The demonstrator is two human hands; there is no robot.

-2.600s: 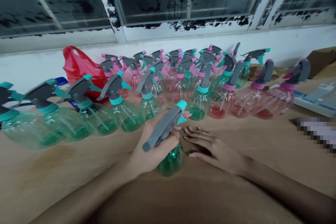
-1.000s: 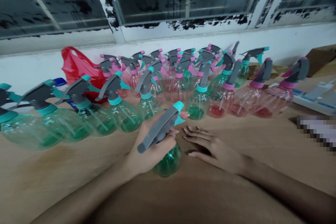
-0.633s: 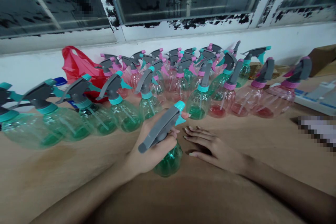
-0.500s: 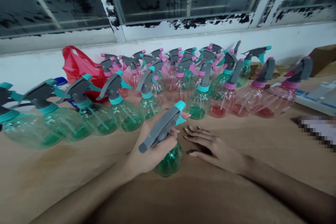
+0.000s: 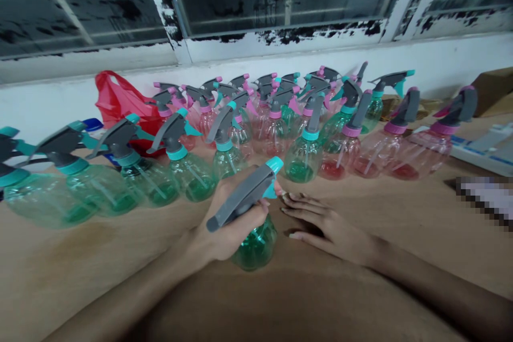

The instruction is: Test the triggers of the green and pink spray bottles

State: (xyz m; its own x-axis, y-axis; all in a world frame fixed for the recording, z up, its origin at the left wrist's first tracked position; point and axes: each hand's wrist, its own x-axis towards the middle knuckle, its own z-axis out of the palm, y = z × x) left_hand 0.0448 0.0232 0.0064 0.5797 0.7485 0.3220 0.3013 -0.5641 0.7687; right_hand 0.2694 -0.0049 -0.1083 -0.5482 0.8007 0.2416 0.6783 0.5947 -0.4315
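A green see-through spray bottle (image 5: 254, 248) with a grey and turquoise trigger head stands on the wooden table in front of me. My left hand (image 5: 228, 219) is wrapped round its neck, just under the head, and partly hides it. The nozzle points away and to the right. To the right of that bottle, my right hand (image 5: 320, 222) rests on the tabletop with its fingers stretched out, holding nothing. Beyond the left hand stands another green spray bottle (image 5: 303, 157) with a little green liquid in it.
Green spray bottles (image 5: 196, 173) line the left, pink ones (image 5: 420, 152) the right, and several more crowd behind. A red plastic bag (image 5: 116, 93) lies at the back left. A blurred-out flat object (image 5: 487, 197) lies at the right, near a white and blue item (image 5: 489, 144).
The held bottle's head has shifted slightly left, and the left index finger has drawn in toward the trigger. My right hand has stayed where it was.
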